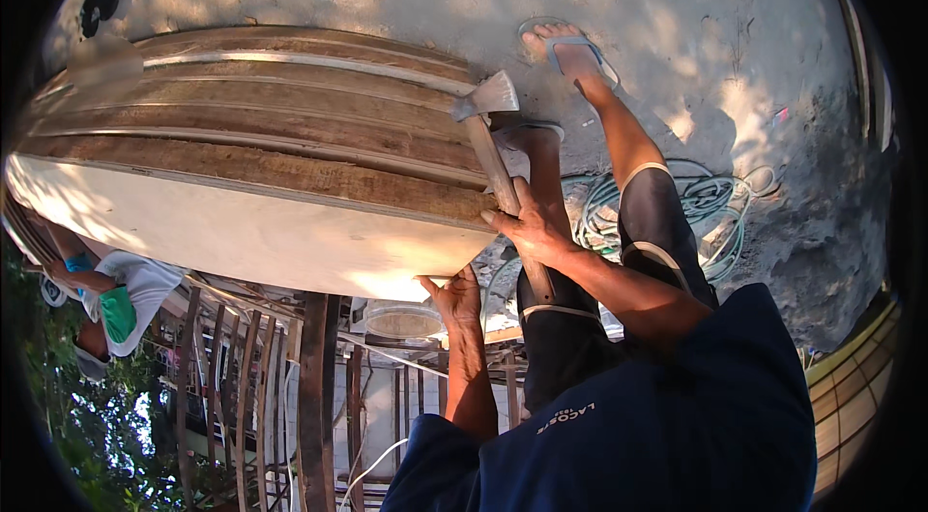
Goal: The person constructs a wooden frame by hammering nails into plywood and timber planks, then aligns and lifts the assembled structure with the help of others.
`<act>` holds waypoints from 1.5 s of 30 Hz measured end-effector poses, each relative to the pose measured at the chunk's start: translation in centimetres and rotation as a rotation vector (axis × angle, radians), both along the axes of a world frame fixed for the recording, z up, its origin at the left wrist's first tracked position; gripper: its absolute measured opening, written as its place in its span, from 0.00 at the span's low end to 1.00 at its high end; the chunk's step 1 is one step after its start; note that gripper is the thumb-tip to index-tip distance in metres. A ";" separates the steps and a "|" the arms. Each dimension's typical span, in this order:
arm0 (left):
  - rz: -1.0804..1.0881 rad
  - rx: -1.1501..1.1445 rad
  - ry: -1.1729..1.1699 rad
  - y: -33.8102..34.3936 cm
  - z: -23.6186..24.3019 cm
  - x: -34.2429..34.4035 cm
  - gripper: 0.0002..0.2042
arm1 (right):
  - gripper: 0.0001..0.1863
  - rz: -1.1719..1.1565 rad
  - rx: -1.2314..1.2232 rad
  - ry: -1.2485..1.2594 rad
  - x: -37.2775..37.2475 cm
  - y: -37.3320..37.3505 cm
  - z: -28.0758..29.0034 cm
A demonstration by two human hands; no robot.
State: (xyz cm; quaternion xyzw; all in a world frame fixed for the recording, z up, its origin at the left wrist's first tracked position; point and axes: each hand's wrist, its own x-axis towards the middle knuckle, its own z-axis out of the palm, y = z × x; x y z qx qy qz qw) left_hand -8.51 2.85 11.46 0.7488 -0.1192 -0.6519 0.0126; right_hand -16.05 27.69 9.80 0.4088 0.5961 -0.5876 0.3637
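Note:
My right hand (530,224) is closed around the wooden handle of a hatchet (493,149). Its flared metal head points away from me, beside the end of several brown planks (290,104). The thumb of that hand lies close to the near corner of the planks. My left hand (454,297) grips the lower edge of a pale plywood panel (251,222) near its right corner, with the thumb on its face and the other fingers partly hidden. This panel runs along the near side of the brown planks.
A coiled green hose or cable (715,212) lies on the grey ground beside my legs. Wooden slats (246,386) and a round container (401,321) are below the panel. At the left, another person in a white top (140,294) is near the panel. Yellowish tiles (855,386) curve at the right.

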 end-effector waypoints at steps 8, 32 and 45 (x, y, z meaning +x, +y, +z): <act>-0.172 -0.045 0.079 1.7 -1.4 -0.1 0.36 | 0.27 -0.166 -0.144 0.020 1.8 0.4 -3.3; -1.172 -0.569 0.120 3.4 5.8 -6.7 0.12 | 0.13 -0.098 -0.151 -0.066 -8.6 8.2 9.7; -1.721 -1.321 -0.069 -4.9 2.4 -38.2 0.32 | 0.11 0.311 -0.230 -0.373 -19.4 9.7 8.6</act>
